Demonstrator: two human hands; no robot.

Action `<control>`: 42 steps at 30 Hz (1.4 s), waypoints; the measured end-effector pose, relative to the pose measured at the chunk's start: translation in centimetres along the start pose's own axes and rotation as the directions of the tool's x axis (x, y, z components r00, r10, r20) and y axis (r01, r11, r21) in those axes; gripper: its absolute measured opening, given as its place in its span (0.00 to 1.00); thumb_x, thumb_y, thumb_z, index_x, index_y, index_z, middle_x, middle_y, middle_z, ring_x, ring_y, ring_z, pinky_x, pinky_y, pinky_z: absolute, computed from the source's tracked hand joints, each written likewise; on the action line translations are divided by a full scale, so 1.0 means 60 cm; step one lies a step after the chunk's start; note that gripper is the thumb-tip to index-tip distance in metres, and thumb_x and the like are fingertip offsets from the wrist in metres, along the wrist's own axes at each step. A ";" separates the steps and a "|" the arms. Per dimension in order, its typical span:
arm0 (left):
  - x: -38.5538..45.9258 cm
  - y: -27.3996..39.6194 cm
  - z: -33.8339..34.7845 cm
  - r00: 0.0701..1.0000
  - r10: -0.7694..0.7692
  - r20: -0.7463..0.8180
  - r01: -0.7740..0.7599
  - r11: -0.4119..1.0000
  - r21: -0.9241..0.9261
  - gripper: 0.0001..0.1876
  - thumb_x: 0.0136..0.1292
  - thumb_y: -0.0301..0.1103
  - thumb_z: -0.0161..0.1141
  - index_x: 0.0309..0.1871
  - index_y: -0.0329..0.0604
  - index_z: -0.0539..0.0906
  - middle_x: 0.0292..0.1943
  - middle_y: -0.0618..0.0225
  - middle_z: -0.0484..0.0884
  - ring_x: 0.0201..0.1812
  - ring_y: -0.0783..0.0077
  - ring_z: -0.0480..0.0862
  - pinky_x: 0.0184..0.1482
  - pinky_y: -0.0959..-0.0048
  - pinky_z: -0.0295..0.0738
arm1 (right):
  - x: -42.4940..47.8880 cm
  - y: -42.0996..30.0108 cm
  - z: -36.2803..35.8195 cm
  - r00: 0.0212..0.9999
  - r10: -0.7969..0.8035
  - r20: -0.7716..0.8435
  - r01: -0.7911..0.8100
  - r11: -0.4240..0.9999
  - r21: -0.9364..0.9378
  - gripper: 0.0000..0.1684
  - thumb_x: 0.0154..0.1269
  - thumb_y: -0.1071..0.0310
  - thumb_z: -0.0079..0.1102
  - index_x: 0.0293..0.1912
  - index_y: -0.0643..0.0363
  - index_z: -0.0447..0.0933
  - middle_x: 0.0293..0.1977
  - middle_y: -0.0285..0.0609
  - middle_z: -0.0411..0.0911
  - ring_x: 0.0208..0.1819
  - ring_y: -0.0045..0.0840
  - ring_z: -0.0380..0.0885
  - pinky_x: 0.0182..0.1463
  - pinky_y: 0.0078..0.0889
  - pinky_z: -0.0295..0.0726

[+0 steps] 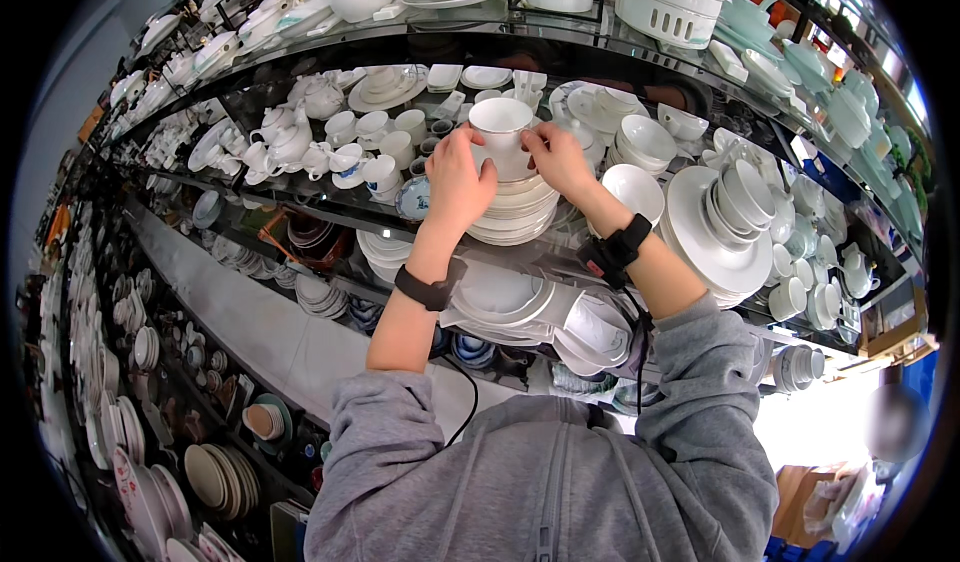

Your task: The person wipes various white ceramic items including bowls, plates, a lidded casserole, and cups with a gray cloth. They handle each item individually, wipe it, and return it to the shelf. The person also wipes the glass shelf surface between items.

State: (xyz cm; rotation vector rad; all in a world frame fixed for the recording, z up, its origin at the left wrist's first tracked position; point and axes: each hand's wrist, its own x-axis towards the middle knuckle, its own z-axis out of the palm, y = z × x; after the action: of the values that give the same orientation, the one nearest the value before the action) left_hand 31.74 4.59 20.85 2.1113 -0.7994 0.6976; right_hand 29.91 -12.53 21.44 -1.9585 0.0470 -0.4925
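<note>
A white bowl with a thin dark line at its rim (501,117) sits upright between my hands, over a stack of white plates (514,220). At its left side, my left hand (463,179) has its fingertips against the bowl, with the thumb lower down. The fingers of my right hand (555,155) grip the right side near the rim. Whether the bowl rests on the stack or is raised slightly is hard to tell. Black bands circle both wrists.
White cups (382,175) and teapots (283,138) stand to the left on the glass shelf. Bowls (643,144) and a large plate stack (701,232) crowd the right. Above runs another shelf with a lidded pot (667,3). Lower down lie more plates (499,295).
</note>
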 end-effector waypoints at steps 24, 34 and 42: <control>-0.135 0.107 -0.008 0.987 -0.094 -0.129 0.019 0.873 -0.487 0.31 0.44 0.30 0.76 0.41 0.44 0.60 0.56 0.48 0.69 0.57 0.61 0.71 0.61 0.64 0.62 | -0.218 -0.034 -0.093 0.962 -0.264 0.076 0.258 0.963 0.076 0.11 0.69 0.65 0.53 0.38 0.65 0.74 0.24 0.37 0.73 0.24 0.14 0.70 0.28 0.21 0.70; -0.116 0.296 0.089 0.981 0.015 -0.193 -0.127 0.802 -0.584 0.30 0.45 0.28 0.75 0.41 0.42 0.60 0.56 0.48 0.69 0.55 0.62 0.74 0.58 0.65 0.68 | -0.269 -0.039 -0.321 0.954 -0.301 0.013 0.301 0.953 0.027 0.14 0.59 0.63 0.65 0.33 0.68 0.79 0.24 0.46 0.76 0.21 0.26 0.72 0.26 0.28 0.71; -0.123 0.486 0.185 0.989 0.038 -0.146 -0.120 0.783 -0.611 0.31 0.44 0.30 0.76 0.40 0.42 0.61 0.56 0.47 0.69 0.55 0.62 0.75 0.58 0.66 0.69 | -0.336 -0.006 -0.535 0.965 -0.255 0.065 0.256 0.966 -0.018 0.16 0.59 0.61 0.64 0.36 0.66 0.79 0.22 0.42 0.78 0.23 0.20 0.75 0.27 0.24 0.73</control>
State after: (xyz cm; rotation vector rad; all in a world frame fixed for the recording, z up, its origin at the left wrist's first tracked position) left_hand 8.15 -17.05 22.86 1.4260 -0.9025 0.5092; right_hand -0.15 -35.05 26.51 -2.0146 -0.2427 -0.6011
